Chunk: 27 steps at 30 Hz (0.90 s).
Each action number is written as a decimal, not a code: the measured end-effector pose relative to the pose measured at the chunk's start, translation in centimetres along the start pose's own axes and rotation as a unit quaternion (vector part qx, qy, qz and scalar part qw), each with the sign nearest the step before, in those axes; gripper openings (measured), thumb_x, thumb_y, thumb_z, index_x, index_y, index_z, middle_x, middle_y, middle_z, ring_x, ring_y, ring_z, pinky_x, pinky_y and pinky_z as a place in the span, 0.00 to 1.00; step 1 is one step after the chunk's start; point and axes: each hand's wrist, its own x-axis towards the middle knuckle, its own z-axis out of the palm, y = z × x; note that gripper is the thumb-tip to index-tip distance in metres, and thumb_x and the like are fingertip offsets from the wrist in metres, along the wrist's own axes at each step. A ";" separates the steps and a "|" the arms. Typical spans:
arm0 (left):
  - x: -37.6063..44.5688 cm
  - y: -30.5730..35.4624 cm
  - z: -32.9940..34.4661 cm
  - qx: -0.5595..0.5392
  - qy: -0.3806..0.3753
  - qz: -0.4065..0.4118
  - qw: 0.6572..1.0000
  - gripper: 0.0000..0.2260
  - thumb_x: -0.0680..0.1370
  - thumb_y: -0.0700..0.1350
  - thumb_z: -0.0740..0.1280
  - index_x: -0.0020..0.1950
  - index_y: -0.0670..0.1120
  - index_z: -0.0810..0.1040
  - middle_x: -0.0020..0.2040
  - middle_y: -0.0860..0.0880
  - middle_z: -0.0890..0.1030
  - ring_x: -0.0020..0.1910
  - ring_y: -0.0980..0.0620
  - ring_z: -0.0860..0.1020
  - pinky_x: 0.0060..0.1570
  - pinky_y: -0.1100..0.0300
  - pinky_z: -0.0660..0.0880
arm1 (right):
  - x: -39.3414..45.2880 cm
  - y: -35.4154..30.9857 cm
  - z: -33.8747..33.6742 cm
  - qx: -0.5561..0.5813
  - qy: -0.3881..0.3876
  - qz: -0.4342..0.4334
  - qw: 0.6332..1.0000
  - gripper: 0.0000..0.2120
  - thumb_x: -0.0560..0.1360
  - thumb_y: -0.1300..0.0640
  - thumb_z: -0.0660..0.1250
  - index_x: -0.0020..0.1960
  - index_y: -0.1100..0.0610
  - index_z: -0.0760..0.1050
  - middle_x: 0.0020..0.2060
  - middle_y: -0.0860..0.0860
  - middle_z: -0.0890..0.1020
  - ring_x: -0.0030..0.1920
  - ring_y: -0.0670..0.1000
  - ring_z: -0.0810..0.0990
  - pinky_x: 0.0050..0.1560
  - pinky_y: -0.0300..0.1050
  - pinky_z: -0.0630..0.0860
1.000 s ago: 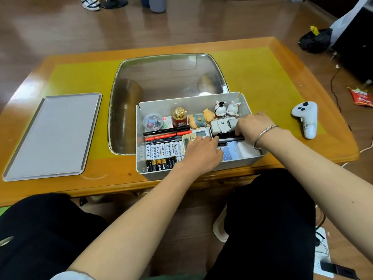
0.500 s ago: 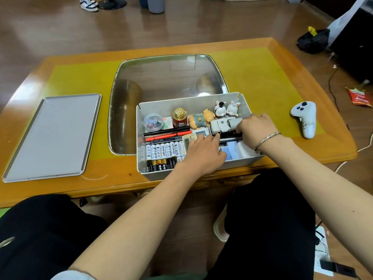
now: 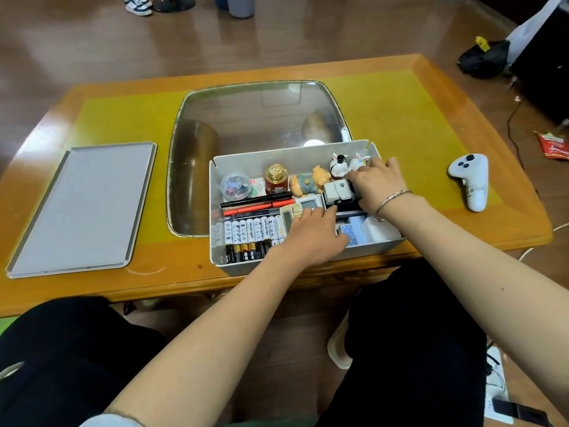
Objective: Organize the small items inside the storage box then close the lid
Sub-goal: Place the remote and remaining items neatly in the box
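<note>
My left hand (image 3: 317,232) lay flat and relaxed inside the open grey plastic storage box (image 3: 308,263), which sat at the near edge of the orange wooden worktop (image 3: 431,118) right in front of my knees, close enough that both arms could work in it without stretching. The fingers (image 3: 331,211) of that hand were straight and together, resting on the small pale calculator-like gadgets (image 3: 291,215) in the middle of the box, I judge to keep them from sliding while I dealt with the piece beside them. My right hand (image 3: 380,186), the one with the thin metal bracelet (image 3: 392,198), was curled round the white and black boxy gadget (image 3: 338,192), holding it against the back row so that it would sit snug next to the little orange bear figure (image 3: 308,183) and the two small white animal figurines (image 3: 346,163). The rest was already grouped by kind, which is why it lay so neatly: the white and black batteries (image 3: 249,238) side by side along the front left, the red and black pens (image 3: 255,203) laid lengthways behind them, the clear round capsule (image 3: 235,186) and the red jar with a gold cap (image 3: 276,180) upright along the back wall. The flat grey rectangular lid (image 3: 83,208) lay well apart on the left of the worktop, out of my way until the sorting was done, so closing remained to be done. A white hand controller (image 3: 471,180) lay on the worktop to the right of the box, apart from it.
</note>
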 end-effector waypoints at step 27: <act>-1.0 -0.3 -0.2 -0.018 0.068 0.027 0.997 0.23 0.79 0.51 0.57 0.73 0.46 0.64 0.68 0.45 0.69 0.66 0.45 0.64 0.64 0.49 0.62 | -1.2 0.8 0.1 0.058 -0.007 -0.005 0.998 0.19 0.73 0.60 0.62 0.61 0.45 0.73 0.55 0.51 0.79 0.59 0.56 0.70 0.49 0.50 0.59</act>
